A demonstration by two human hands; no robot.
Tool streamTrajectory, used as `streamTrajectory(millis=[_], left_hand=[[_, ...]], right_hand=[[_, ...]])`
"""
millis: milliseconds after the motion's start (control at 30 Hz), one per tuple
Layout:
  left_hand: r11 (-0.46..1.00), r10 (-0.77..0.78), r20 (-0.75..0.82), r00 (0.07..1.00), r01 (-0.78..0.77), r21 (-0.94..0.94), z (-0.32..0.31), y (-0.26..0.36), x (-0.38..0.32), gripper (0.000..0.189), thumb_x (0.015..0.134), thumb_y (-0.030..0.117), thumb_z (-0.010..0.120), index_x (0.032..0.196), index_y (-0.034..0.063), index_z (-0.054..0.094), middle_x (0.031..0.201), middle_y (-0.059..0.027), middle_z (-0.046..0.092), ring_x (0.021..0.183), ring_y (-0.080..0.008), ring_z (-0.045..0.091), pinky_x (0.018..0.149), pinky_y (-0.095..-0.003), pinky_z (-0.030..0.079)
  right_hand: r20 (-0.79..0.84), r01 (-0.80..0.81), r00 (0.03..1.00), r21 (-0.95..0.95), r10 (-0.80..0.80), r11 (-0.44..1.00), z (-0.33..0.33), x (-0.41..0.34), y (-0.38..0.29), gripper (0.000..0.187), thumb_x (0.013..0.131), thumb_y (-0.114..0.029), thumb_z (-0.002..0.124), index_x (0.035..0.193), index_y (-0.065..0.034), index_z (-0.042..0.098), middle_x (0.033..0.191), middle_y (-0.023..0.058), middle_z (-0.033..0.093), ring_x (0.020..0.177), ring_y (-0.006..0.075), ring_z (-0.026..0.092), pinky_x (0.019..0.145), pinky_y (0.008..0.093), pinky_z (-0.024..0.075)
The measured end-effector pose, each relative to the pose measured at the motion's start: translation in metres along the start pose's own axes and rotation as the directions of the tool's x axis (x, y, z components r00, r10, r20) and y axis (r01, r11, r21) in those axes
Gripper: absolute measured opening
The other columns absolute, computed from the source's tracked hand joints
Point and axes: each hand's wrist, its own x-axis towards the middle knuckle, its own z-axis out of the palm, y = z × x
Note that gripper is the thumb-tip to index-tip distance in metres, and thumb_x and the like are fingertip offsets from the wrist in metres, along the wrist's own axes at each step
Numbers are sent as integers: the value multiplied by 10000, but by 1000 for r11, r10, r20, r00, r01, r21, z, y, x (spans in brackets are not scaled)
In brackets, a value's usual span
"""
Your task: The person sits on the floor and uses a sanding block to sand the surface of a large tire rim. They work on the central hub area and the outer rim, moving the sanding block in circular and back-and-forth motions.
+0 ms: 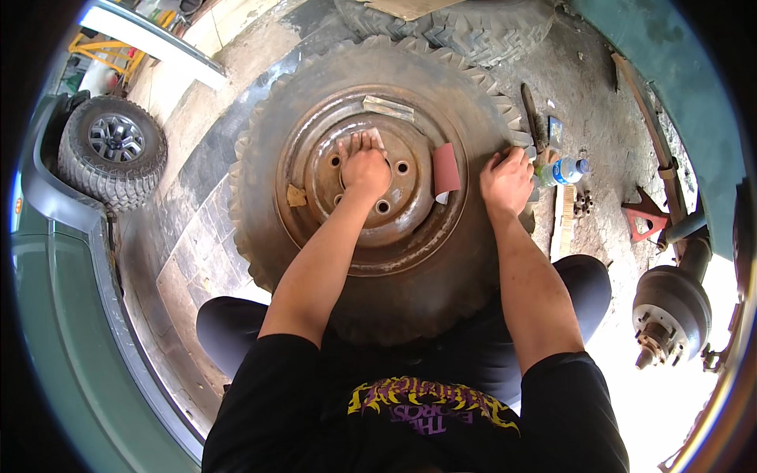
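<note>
A large knobby tyre (378, 307) on a rusty steel wheel rim (414, 213) lies flat before me. My left hand (366, 168) presses down on the wheel's centre disc, with a pale folded piece, perhaps sandpaper, under its fingertips (376, 137). My right hand (507, 177) rests on the tyre's right sidewall near the tread, its fingers curled; whether they hold anything is hidden. A sheet of reddish sandpaper (446, 168) leans in the rim's right side. A folded worn strip (388, 109) lies at the rim's top, and a small tan scrap (296, 195) at its left.
Right of the tyre are a wire brush (535, 121), a plastic water bottle (568, 171), lug nuts (584, 203) and a red jack stand (646, 220). A brake drum with hub (672, 313) is at far right. Another tyre (455, 32) lies beyond; a green vehicle (65, 284) stands left.
</note>
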Motion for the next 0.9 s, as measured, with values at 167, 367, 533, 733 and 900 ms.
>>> streamTrajectory(millis=[167,367,533,733,900], left_hand=[[997,-68,-21,997,68,-25,11,4,12,556,1116,284,377,1594,7,448,1697,-158,384,1598,-280,317,1326,-510,165],[997,26,-43,999,-29,-70,16,1,-5,559,1118,295,408,1599,11,435,1697,-187,368,1576,-318,351,1305,-528,220],[988,-60,-22,998,56,-146,14,10,17,551,1120,259,411,1638,71,396,1734,-178,296,1601,-328,294,1308,-465,244],[985,56,-98,994,-71,-159,22,0,-1,541,1103,223,442,1599,6,434,1679,-252,364,1559,-387,363,1268,-475,328],[980,-57,-79,995,41,-195,19,12,12,539,1099,209,444,1602,15,431,1684,-240,359,1566,-378,346,1278,-456,313]], right_hand=[[15,10,1000,-4,-10,1000,1,-2,0,306,990,-305,613,1156,-48,600,1199,172,675,1165,384,632,968,549,521],[-2,-1,1000,18,1,1000,-2,-1,2,309,989,-305,612,1154,-45,603,1207,176,676,1173,385,633,973,550,520],[-10,17,1000,16,-17,1000,1,0,0,306,988,-303,611,1152,-44,609,1201,174,678,1175,385,633,973,547,520],[7,-2,1000,-31,2,1000,0,-1,1,304,992,-302,609,1153,-45,609,1193,170,679,1170,382,635,970,544,524],[8,15,1000,4,-15,1000,-1,-1,1,305,996,-307,608,1152,-44,609,1206,171,673,1180,381,630,972,540,524]])
